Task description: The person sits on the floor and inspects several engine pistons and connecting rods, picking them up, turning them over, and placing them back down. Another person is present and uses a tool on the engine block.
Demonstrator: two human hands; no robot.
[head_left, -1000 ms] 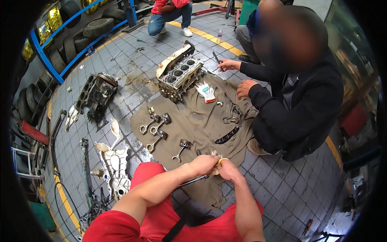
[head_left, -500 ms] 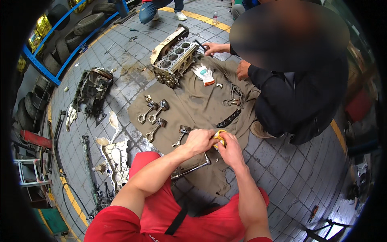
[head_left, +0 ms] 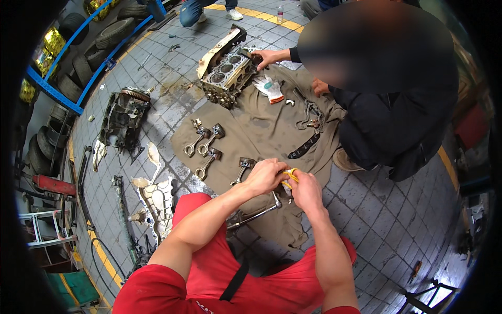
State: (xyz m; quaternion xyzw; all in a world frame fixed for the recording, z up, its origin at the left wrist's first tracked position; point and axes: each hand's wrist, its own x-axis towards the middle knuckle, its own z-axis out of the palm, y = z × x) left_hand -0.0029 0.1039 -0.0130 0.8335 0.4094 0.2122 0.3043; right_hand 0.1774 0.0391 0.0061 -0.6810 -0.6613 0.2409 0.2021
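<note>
Presently, note left hand [head_left: 265, 177] and right hand [head_left: 307, 192] together, fingers of both closed on a white item with yellow edging [head_left: 287, 184], probably a glove. Locate this item above the near part of the brown cloth [head_left: 261, 125], to the right of the nearest piston with connecting rod [head_left: 246, 165]. Compare with one second ago: same two-handed hold. Register the main change at the engine block [head_left: 222, 89]: co-worker's hand [head_left: 267, 57], then clear of the block, now at the top face with a dark tool [head_left: 244, 53]. Treat both own hands as occupied, hence unavailable for the long metal bar [head_left: 254, 217] lying between the forearms
</note>
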